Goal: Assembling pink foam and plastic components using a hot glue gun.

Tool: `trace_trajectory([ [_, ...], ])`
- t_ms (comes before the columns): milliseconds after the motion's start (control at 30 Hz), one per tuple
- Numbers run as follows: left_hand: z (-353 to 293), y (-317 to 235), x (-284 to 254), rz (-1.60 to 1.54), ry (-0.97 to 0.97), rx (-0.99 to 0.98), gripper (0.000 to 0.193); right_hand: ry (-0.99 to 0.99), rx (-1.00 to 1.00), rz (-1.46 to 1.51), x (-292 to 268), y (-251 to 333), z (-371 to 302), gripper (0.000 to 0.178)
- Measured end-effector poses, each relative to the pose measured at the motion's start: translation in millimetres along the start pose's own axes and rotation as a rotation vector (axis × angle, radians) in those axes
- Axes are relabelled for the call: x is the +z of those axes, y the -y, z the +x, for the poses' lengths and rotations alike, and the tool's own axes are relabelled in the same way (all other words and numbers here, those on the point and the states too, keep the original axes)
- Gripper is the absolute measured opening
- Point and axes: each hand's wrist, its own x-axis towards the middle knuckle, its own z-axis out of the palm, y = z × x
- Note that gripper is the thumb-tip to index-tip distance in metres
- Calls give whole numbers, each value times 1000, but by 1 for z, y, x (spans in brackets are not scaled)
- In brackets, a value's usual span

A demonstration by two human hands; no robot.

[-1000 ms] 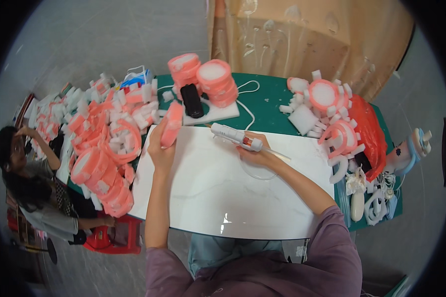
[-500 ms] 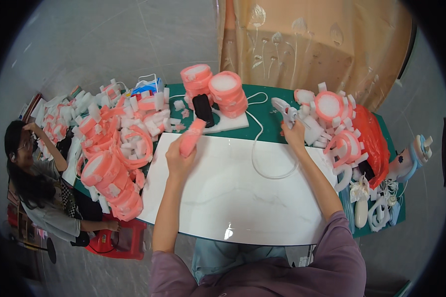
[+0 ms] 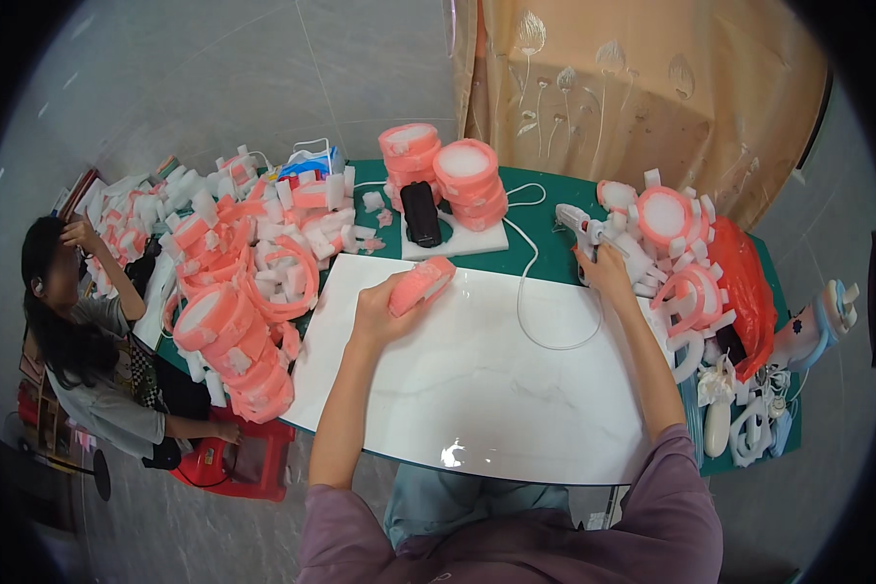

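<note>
My left hand is closed on a pink foam piece and holds it over the back part of the glossy white board. The piece tilts up to the right. My right hand grips the handle of a white glue gun, its nozzle pointing away to the far left. From the gun a white cord loops across the board's back edge. Straight ahead, pink-and-white foam rounds stand stacked beside a black phone-like object.
Pink and white foam pieces are heaped on the left. More foam rounds and a red plastic bag lie to the right on the green tabletop. A person sits at the left near a red stool.
My left hand has brought the foam piece nearer and turned it from almost upright to a slant. The glue gun stays in my right hand. The whole view has shifted slightly.
</note>
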Motion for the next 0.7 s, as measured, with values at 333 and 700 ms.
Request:
trace_trajectory([
  [333, -4, 1, 1, 62, 9, -11, 35, 241, -2, -341, -15, -2, -2, 51],
  [700, -4, 0, 6, 55, 36, 24, 34, 397, 55, -322, -56, -28, 14, 53],
])
